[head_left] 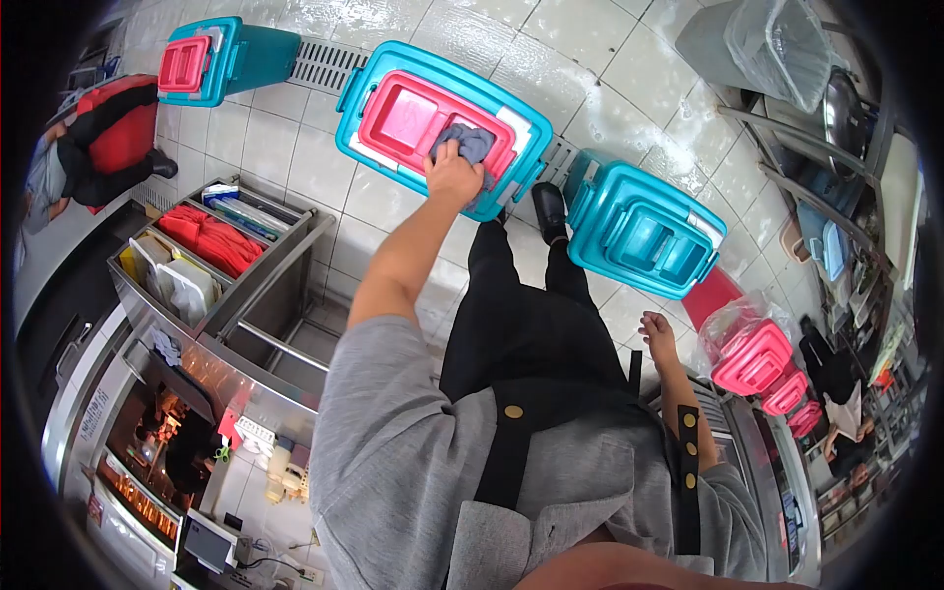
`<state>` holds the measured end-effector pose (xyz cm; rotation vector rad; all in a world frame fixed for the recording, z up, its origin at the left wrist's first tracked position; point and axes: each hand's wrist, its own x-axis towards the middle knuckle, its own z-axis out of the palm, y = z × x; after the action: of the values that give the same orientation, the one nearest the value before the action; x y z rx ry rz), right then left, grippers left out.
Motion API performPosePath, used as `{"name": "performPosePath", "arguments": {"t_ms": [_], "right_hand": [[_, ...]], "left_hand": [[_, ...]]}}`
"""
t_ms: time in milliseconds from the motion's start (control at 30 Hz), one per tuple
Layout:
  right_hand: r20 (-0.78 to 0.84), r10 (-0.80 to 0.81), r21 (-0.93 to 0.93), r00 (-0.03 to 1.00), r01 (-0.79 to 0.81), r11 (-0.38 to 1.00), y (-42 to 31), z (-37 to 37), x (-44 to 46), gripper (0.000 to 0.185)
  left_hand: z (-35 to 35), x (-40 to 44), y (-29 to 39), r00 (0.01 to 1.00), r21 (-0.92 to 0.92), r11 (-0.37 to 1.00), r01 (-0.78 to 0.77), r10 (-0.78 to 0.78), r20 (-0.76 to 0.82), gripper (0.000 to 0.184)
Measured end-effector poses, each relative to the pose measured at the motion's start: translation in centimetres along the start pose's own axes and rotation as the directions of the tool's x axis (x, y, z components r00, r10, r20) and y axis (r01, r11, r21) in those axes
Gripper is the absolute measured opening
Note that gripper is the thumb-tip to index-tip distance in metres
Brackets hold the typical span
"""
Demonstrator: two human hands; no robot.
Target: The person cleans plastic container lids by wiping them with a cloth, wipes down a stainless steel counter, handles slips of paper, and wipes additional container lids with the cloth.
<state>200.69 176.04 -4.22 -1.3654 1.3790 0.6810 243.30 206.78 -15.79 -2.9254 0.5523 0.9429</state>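
Teal bin (433, 53) under left hand (453, 175), pink lid (403, 116) just beneath, grey cloth (474, 144) in grip.
My left fingers hold cloth bunched on lid; even pressure into the recess probably best. Right hand (660, 337) rightward, loosely open.

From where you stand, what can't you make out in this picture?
All in the head view:
- Part of the pink lid: hidden by the gray cloth and left hand.
- Inside of the teal bin at upper left: hidden by its lid.
- Writing on the wall sign: too small.
- Far-right shelf items: small, blurred, cut by the dark edge.
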Motion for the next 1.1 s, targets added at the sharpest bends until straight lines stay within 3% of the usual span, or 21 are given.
{"name": "performPosePath", "arguments": {"t_ms": [133, 200, 233, 267, 300, 367, 433, 500, 533, 567, 633, 667, 700, 767, 800, 867, 900, 967, 1000, 1033, 1100], "right_hand": [[0.021, -0.008, -0.017, 1.0, 0.008, 1.0, -1.0, 1.4, -0.4, 0.033], [0.058, -0.024, -0.054, 0.998, 0.027, 0.998, -1.9, 2.4, -0.3, 0.036], [0.061, -0.025, -0.058, 0.998, 0.029, 0.998, -2.2, 2.6, -0.2, 0.036], [0.063, -0.032, -0.065, 0.997, 0.036, 0.997, -2.6, 2.8, -0.2, 0.036], [0.066, -0.038, -0.072, 0.997, 0.043, 0.996, -3.0, 3.0, -0.2, 0.036], [0.065, -0.05, -0.08, 0.997, 0.055, 0.995, -3.6, 3.1, -0.2, 0.036], [0.055, -0.062, -0.084, 0.997, 0.066, 0.994, -4.2, 3.0, -0.2, 0.036], [0.038, -0.062, -0.087, 0.997, 0.065, 0.994, -4.7, 3.1, -0.2, 0.035], [0.038, -0.065, -0.089, 0.997, 0.068, 0.994, -4.9, 3.1, -0.2, 0.035], [0.046, -0.044, -0.093, 0.998, 0.049, 0.994, -5.0, 3.2, -0.3, 0.037], [0.056, -0.03, -0.098, 0.998, 0.036, 0.995, -5.2, 3.7, -0.5, 0.038], [0.06, -0.023, -0.103, 0.998, 0.029, 0.994, -5.0, 3.9, -0.4, 0.038], [0.063, -0.013, -0.109, 0.998, 0.02, 0.994, -4.9, 4.2, -0.3, 0.038], [0.066, -0.022, -0.122, 0.998, 0.03, 0.992, -5.3, 4.8, -0.7, 0.039], [0.069, -0.015, -0.12, 0.998, 0.024, 0.992, -5.4, 5.0, -0.7, 0.039], [0.055, 0.004, -0.114, 0.999, 0.002, 0.993, -5.8, 5.2, -0.9, 0.039], [0.051, 0.007, -0.117, 0.999, -0.001, 0.993, -6.0, 5.6, -0.9, 0.039], [0.027, -0.02, -0.113, 0.999, 0.023, 0.993, -6.3, 5.9, -1.4, 0.034], [0.025, -0.006, -0.141, 1.0, 0.01, 0.99, -6.4, 6.1, -1.2, 0.034], [0.03, -0.009, -0.139, 1.0, 0.013, 0.99, -6.2, 6.3, -0.7, 0.034], [0.009, -0.005, -0.12, 1.0, 0.006, 0.993, -5.4, 6.7, -0.3, 0.034]], "left_hand": [[1.0, 0.2, -1.4, 0.997, -0.189, 0.98, 0.057, -0.064, -0.034, 0.051], [-0.2, 1.2, -3.2, 0.983, -0.481, 0.868, 0.123, -0.04, 0.18, 0.054], [-0.9, 1.1, -4.0, 0.983, -0.482, 0.867, 0.127, -0.044, 0.179, 0.054], [-1.6, 1.0, -5.1, 0.954, -0.86, 0.43, 0.276, -0.011, 0.301, 0.059], [-2.6, 0.8, -6.4, 0.922, -0.91, -0.153, 0.386, 0.087, 0.377, 0.064], [-7.8, -0.1, -10.3, 0.996, -0.867, -0.497, 0.014, -0.068, 0.055, 0.061], [-11.5, -0.5, -14.7, 0.936, -0.896, -0.377, -0.234, -0.335, -0.104, 0.044], [-16.0, -1.2, -14.6, 0.792, -0.903, 0.159, -0.399, -0.436, -0.427, 0.037], [-16.0, -0.7, -15.6, 0.818, -0.91, 0.292, -0.295, -0.415, -0.399, 0.034], [-15.4, 0.1, -16.0, 0.816, -0.909, 0.292, -0.298, -0.416, -0.401, 0.034], [-12.5, 2.4, -16.6, 0.949, -0.724, 0.69, 0.019, -0.241, -0.205, 0.034], [-8.9, 3.9, -16.1, 0.927, -0.647, 0.761, -0.053, -0.203, -0.315, 0.033], [-5.1, 5.5, -15.2, 0.897, -0.557, 0.822, -0.117, -0.153, -0.415, 0.032], [-1.4, 8.8, -13.6, 0.917, -0.577, 0.743, -0.339, 0.124, -0.379, 0.037], [-1.1, 8.8, -11.6, 0.917, -0.58, 0.741, -0.34, 0.124, -0.38, 0.037], [-1.0, 8.2, -7.9, 0.867, -0.376, 0.927, 0.02, -0.204, -0.455, 0.041], [-0.7, 8.5, -8.2, 0.868, -0.38, 0.925, 0.02, -0.205, -0.452, 0.041], [0.0, 8.2, -9.6, 0.91, -0.403, 0.906, -0.131, -0.051, -0.411, 0.038], [-0.1, 7.5, -11.2, 0.942, -0.338, 0.893, -0.296, 0.213, -0.261, 0.03], [-1.2, 7.3, -11.4, 0.941, -0.333, 0.896, -0.294, 0.212, -0.262, 0.03], [-3.9, 6.8, -12.0, 0.944, -0.161, 0.931, -0.328, 0.316, -0.097, 0.028]]}}
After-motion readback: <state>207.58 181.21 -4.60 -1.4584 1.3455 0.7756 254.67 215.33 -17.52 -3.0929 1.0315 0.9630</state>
